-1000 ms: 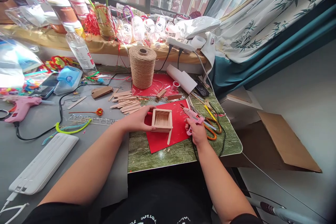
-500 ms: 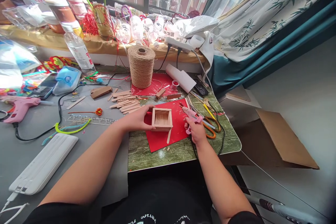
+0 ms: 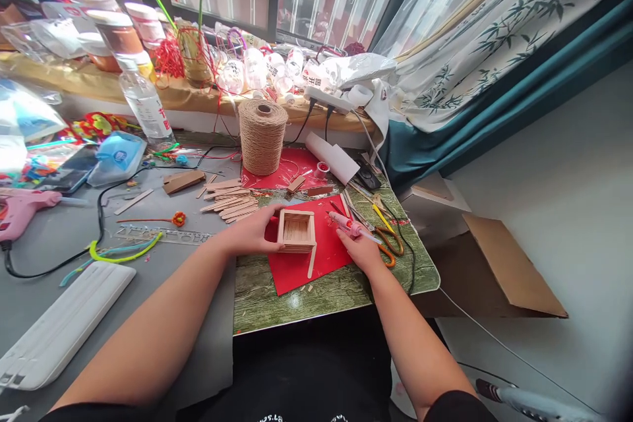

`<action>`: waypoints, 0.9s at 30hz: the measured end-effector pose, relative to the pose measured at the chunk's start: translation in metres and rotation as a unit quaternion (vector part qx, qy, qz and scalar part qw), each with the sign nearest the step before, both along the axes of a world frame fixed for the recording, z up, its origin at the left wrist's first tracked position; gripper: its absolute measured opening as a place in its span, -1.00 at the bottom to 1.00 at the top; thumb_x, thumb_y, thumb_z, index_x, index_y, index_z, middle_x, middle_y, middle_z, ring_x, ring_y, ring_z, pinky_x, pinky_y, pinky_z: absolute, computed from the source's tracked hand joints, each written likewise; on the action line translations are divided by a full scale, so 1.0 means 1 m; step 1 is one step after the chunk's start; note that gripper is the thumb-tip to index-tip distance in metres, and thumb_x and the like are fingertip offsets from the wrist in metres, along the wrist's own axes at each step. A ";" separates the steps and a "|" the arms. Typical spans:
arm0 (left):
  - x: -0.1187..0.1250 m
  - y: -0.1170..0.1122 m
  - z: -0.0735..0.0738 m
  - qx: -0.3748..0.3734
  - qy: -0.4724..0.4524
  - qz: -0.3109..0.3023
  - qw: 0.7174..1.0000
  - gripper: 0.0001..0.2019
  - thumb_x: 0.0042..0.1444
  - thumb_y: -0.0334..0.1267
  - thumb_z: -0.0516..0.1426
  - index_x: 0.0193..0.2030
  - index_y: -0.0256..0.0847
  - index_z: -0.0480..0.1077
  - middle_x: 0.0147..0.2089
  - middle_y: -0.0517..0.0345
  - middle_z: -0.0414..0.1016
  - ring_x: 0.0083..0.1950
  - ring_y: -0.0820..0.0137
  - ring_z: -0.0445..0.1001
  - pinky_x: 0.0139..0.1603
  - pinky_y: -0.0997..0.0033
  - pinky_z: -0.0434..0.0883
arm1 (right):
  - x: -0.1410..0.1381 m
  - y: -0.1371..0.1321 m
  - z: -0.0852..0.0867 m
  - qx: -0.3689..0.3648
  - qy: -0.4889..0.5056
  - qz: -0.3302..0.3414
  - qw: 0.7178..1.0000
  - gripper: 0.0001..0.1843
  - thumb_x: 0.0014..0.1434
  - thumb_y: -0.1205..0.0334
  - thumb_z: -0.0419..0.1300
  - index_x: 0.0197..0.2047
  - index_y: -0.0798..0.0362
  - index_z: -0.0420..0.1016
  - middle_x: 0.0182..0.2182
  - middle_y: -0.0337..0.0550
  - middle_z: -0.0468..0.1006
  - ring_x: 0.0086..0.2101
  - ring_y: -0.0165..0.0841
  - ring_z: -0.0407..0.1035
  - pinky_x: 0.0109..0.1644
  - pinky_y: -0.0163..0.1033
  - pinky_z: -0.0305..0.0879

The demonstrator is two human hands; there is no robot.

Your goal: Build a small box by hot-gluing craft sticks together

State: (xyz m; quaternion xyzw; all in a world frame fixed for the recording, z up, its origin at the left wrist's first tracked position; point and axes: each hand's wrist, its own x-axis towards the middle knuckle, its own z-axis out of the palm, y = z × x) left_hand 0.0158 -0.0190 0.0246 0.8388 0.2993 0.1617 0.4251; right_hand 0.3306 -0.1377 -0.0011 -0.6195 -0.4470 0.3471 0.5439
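Observation:
A small square box of stacked popsicle sticks (image 3: 297, 247) stands on a red sheet (image 3: 291, 277), its open top facing up. My left hand (image 3: 260, 232) grips its left side, thumb at the near corner and fingers at the far one. One loose popsicle stick (image 3: 311, 261) lies against the box's near right corner. To the right, my right hand (image 3: 360, 249) is wrapped round a pink glue gun (image 3: 349, 224), whose nozzle points up and left over the sheet. A glue stick juts from its back end. Orange-handled scissors (image 3: 390, 247) lie just beyond that hand.
Loose popsicle sticks (image 3: 230, 201) are piled behind my left hand. A twine spool (image 3: 262, 138) stands at the back. Another pink glue gun (image 3: 24, 211) and a white power bank (image 3: 66, 326) lie leftward. The table's edge (image 3: 336, 314) is close to my body.
The whole view has shifted a little. My right hand has turned the glue gun flatter and brought it slightly nearer the box. My left hand keeps its hold on the box.

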 end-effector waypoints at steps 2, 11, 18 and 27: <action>0.000 0.002 0.000 -0.003 0.000 -0.013 1.000 -0.03 -0.02 0.04 0.39 0.49 -0.06 0.09 0.45 -0.10 0.31 0.37 -0.01 0.41 0.38 0.05 0.39 | 0.000 0.001 0.004 0.007 -0.021 0.019 1.000 -0.70 0.03 0.07 0.48 -0.16 -0.07 0.65 -0.04 -0.06 0.72 -0.01 -0.08 0.56 0.03 -0.02 0.54; 0.000 0.004 -0.006 -0.018 0.029 -0.003 0.999 0.00 -0.04 0.10 0.40 0.49 -0.06 0.07 0.44 -0.08 0.32 0.36 0.04 0.42 0.38 0.04 0.40 | 0.008 0.002 -0.009 -0.008 -0.123 0.055 0.991 -0.53 0.19 -0.04 0.34 0.13 -0.08 0.60 0.06 -0.05 0.67 0.14 -0.06 0.50 0.30 0.08 0.36; -0.001 0.007 -0.007 -0.021 0.013 0.001 1.000 -0.04 -0.07 0.07 0.42 0.44 -0.04 0.17 0.38 -0.06 0.39 0.31 0.03 0.48 0.31 0.03 0.47 | 0.019 -0.038 -0.007 0.037 -0.271 -0.046 0.961 -0.48 0.14 0.00 0.39 0.10 0.06 0.49 0.01 0.03 0.55 -0.05 -0.12 0.46 0.08 0.03 0.44; -0.022 0.026 -0.011 0.020 0.034 -0.023 0.999 -0.05 0.01 0.01 0.38 0.51 -0.03 0.10 0.49 -0.09 0.25 0.44 0.01 0.35 0.44 -0.03 0.36 | -0.056 -0.085 0.002 0.114 -0.343 0.082 0.929 -0.66 0.25 0.28 0.28 0.10 -0.06 0.45 0.04 0.04 0.51 0.08 -0.08 0.42 0.23 0.11 0.38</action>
